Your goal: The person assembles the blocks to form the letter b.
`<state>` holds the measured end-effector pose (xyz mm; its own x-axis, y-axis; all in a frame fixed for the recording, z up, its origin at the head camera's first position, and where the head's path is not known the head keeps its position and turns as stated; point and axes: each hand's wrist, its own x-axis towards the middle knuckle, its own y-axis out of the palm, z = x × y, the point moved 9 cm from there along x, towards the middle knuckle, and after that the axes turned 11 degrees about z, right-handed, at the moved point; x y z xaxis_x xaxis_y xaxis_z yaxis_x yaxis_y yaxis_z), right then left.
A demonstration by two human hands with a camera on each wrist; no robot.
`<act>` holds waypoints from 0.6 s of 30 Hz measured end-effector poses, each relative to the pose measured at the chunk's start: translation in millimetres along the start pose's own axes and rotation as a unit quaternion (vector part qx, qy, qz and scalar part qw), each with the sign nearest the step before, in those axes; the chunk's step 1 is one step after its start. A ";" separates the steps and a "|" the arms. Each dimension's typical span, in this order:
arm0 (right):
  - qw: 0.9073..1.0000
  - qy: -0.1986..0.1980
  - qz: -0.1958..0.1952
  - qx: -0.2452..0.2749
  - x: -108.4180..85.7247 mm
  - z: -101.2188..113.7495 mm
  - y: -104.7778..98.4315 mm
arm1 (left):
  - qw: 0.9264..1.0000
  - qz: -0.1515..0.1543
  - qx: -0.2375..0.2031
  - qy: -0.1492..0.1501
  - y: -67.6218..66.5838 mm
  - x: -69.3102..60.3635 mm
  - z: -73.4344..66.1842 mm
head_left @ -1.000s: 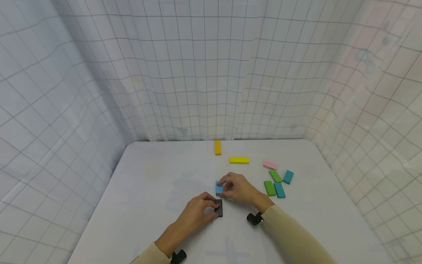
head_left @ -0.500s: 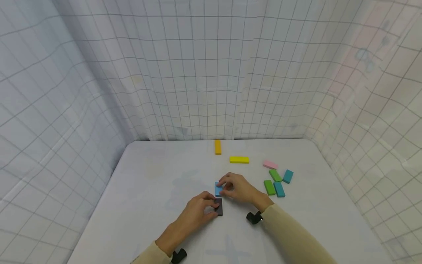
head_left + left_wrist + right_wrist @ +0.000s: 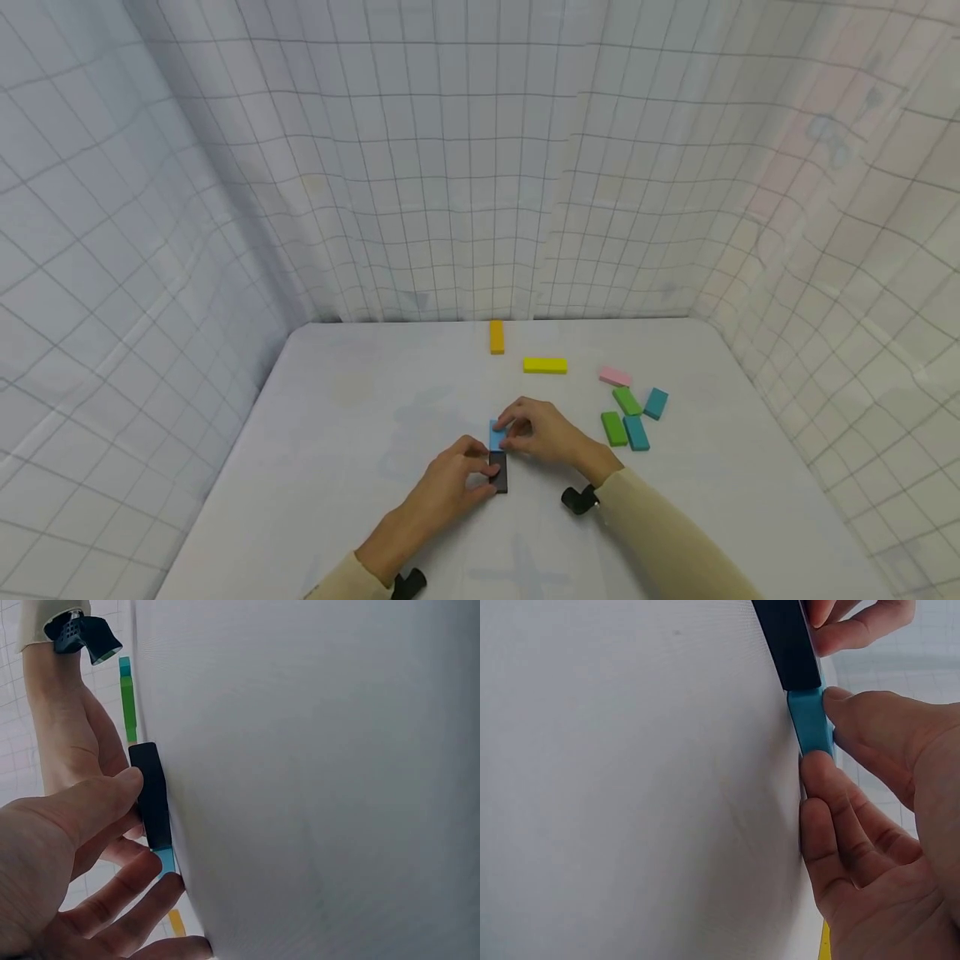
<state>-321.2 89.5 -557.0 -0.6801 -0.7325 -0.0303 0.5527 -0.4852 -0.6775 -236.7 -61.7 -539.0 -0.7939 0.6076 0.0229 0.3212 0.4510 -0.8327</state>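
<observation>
A black block [image 3: 499, 472] lies flat on the white table, its near part between the thumb and fingers of my left hand [image 3: 448, 483]. Directly beyond it, end to end, is a light blue block [image 3: 496, 435], which my right hand [image 3: 546, 431] pinches with thumb and fingertips. In the right wrist view the black block [image 3: 789, 645] meets the end of the blue block [image 3: 810, 720]. The left wrist view has my left thumb on the black block [image 3: 151, 795], with the blue block [image 3: 164, 860] partly hidden by fingers.
Right of my right hand lie two green blocks [image 3: 613, 428], two teal blocks [image 3: 636, 433] and a pink block [image 3: 615, 377]. Farther back are a yellow block [image 3: 545, 366] and an orange block [image 3: 497, 337]. Gridded white curtains [image 3: 480, 167] surround the table.
The light blue block has moved toward the black block with my right hand, closing the small gap between them. My left hand keeps its place on the black block.
</observation>
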 end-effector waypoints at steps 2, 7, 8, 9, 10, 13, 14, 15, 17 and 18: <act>1.000 0.002 -0.001 0.000 -1.0 0.0 0.4 | 1.000 0.002 -0.001 0.001 0.5 0.4 0.0; 1.000 0.002 0.003 0.005 -2.3 3.4 1.4 | 1.000 0.001 -0.004 -0.001 1.2 0.2 1.0; 1.000 0.002 0.004 0.006 -2.4 4.4 1.0 | 1.000 0.001 -0.005 -0.002 1.0 0.6 1.5; 1.000 0.001 0.004 0.007 -2.3 5.0 0.8 | 1.000 0.002 -0.006 -0.003 1.2 0.8 2.1; 1.000 0.000 0.005 0.008 -2.3 5.3 0.8 | 1.000 0.004 -0.008 -0.004 1.3 0.8 2.5; 1.000 -0.003 0.005 0.010 -2.8 5.8 1.0 | 1.000 0.006 -0.011 -0.004 1.8 1.3 3.3; 1.000 -0.003 0.004 0.010 -3.0 5.2 1.1 | 1.000 0.006 -0.012 -0.003 1.7 1.3 3.0; 1.000 -0.003 0.003 0.010 -3.0 4.3 1.3 | 1.000 0.006 -0.013 -0.002 1.4 1.1 2.6; 1.000 -0.004 0.003 0.010 -3.3 3.6 1.9 | 1.000 0.003 -0.013 0.000 1.3 0.6 2.2; 1.000 -0.004 0.003 0.010 -3.4 3.0 2.3 | 1.000 0.002 -0.014 0.001 1.0 0.2 1.9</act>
<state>-316.2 89.4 -556.3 -0.6728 -0.7393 -0.0273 0.5657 -0.4904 -0.6629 -237.5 -62.4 -540.9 -0.7916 0.6106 0.0218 0.3375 0.4668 -0.8174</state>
